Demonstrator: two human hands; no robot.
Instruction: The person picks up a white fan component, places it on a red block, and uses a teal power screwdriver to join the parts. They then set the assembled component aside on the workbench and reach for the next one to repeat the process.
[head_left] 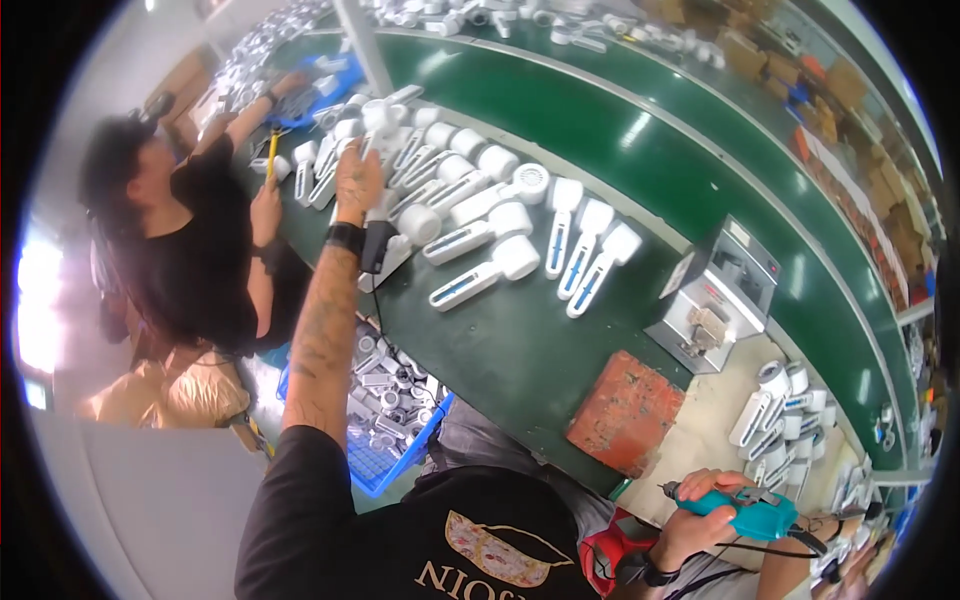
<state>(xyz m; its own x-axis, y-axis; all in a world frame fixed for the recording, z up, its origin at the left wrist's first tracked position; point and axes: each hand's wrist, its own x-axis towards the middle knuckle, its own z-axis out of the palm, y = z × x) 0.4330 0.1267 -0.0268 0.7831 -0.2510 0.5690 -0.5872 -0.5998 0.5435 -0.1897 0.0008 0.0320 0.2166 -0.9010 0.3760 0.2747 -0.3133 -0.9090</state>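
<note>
A: What is each hand doing?

B: The right hand is wrapped around one teal powered screwdriver, its bit pointing left. The left hand is in among the white handled pieces. I can't tell whether its fingers are closed on one.

A: How many pieces are there?

B: Too many overlap around the left hand to count. Right of that hand, three lie with round heads toward the right. Just beyond them, three more fan out, heads away from the wearer, blue strips in their handles. Another uncounted cluster sits beyond the screwdriver.

A: Single items?

B: One worn red block, left of and beyond the right hand, and one grey boxy machine farther beyond that grip.

A: And containers?

B: One blue crate, below the left hand and beside that forearm, holding many loose grey and white parts. Past the left hand, a blue tray or bag holds dark parts, too blurred to count. It's near a co-worker, who grips one yellow tool.
</note>
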